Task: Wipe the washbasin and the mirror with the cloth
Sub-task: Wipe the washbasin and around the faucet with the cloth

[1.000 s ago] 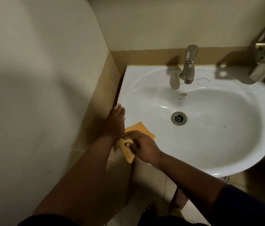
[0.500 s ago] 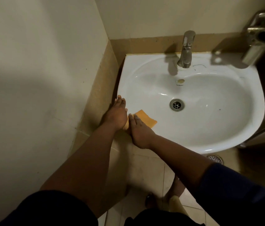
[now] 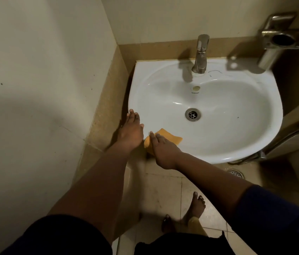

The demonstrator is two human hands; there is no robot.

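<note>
A white washbasin (image 3: 237,140) hangs on the wall under a metal tap (image 3: 200,56). An orange cloth (image 3: 170,138) lies over the basin's front left rim. My right hand (image 3: 162,150) presses flat on the cloth, fingers pointing up along the rim and covering part of it. Just left of it, my left hand (image 3: 131,130) rests flat on the basin's left rim with the fingers spread, holding nothing. No mirror is in view.
A cream wall (image 3: 44,89) with a tan tile band closes in on the left. A metal holder (image 3: 277,41) is fixed to the wall at the upper right. A hose (image 3: 290,137) runs at the right. My bare feet (image 3: 194,210) stand on the tiled floor beside a floor drain (image 3: 235,173).
My right hand went from gripping the cloth below the rim to pressing it flat on the front left rim. The camera view has shifted; my left hand stays on the left rim.
</note>
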